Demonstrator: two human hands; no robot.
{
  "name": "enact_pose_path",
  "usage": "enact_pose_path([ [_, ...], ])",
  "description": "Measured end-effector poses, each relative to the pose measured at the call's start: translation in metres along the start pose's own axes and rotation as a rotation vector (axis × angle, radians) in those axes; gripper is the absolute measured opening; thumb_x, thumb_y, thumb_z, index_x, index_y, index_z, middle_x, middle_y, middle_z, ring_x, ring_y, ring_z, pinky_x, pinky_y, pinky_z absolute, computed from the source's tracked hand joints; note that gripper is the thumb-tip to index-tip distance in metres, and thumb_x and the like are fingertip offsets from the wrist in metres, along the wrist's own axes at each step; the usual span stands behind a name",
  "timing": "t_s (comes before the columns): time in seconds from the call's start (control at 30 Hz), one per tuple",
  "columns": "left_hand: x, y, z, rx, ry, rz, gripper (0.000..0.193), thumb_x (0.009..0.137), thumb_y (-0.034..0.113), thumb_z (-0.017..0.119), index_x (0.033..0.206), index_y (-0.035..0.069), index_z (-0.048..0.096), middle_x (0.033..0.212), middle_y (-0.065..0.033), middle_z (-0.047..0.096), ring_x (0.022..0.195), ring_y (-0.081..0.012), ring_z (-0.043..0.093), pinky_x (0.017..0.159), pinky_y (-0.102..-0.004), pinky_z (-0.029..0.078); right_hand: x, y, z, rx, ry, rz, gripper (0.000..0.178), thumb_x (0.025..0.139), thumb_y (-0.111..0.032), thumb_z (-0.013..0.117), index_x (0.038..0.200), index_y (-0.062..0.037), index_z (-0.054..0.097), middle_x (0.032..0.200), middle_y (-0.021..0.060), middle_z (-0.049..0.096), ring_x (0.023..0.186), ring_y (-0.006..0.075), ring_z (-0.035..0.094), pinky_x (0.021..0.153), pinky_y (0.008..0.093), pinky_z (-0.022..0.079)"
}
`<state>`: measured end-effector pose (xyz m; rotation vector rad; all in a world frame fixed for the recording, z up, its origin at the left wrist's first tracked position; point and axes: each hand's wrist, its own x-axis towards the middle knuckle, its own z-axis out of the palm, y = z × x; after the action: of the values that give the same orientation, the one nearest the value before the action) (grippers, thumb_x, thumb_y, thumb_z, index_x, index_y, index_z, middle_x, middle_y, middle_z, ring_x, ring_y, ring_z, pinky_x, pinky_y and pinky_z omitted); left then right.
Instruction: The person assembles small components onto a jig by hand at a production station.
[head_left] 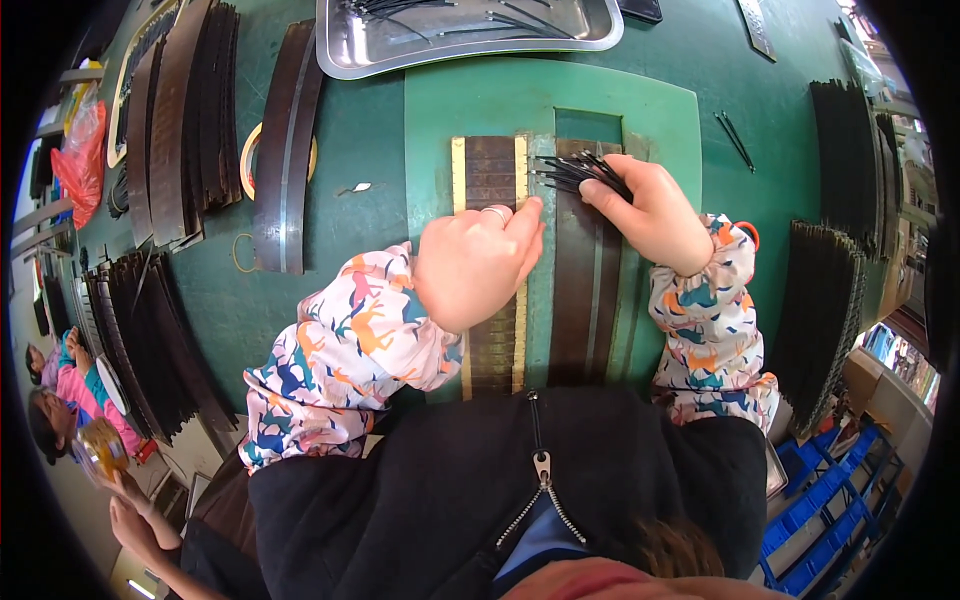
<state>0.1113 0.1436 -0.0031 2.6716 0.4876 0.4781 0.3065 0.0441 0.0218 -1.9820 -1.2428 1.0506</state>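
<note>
My right hand [655, 205] grips a bundle of thin black wires [558, 175] between thumb and fingers, their pale tips pointing left. My left hand [480, 258] lies over a dark strip with yellow edges [490, 165], its fingers curled and the index fingertip by the strip's right edge. Whatever is under those fingers is hidden. Beneath my right hand runs a second dark brown strip [575, 300] with a paler line along it. Both strips rest on a light green board [660, 100], which has a rectangular cutout near its far side.
A metal tray [370, 70] with more black wires stands at the far side. Two loose wires [737, 140] lie right of the board. A dark strip [285, 165] rests on a tape roll [248, 160] at left. Dark stacks [820, 310] line both sides. Other people are at far left.
</note>
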Motion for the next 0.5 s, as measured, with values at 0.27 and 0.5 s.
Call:
enact_pose_path([
  [0.27,0.0009,0.0007,-0.0014,0.026,-0.019,-0.012,0.019,0.080,0.019,0.070,0.097,0.012,0.069,0.063,-0.0040,0.059,0.052,-0.0232,0.061,0.046,-0.0341,0.049,0.0079,-0.0045,0.0045,-0.082,0.028,-0.049,0.025,0.087,-0.020,0.064,0.087,0.0047,0.060,0.072,0.0225,0.060,0.063,0.0369,0.057,0.059,0.0403,0.046],
  [0.5,0.0003,0.0008,-0.0005,0.030,-0.005,0.000,0.019,0.080,0.020,0.070,0.097,0.012,0.069,0.062,-0.0039,0.058,0.052,-0.0226,0.061,0.047,-0.0339,0.049,0.0049,-0.0075,0.0031,-0.050,0.078,-0.040,0.025,0.086,-0.019,0.065,0.089,0.0045,0.060,0.076,0.0226,0.062,0.069,0.0395,0.059,0.061,0.0414,0.047],
])
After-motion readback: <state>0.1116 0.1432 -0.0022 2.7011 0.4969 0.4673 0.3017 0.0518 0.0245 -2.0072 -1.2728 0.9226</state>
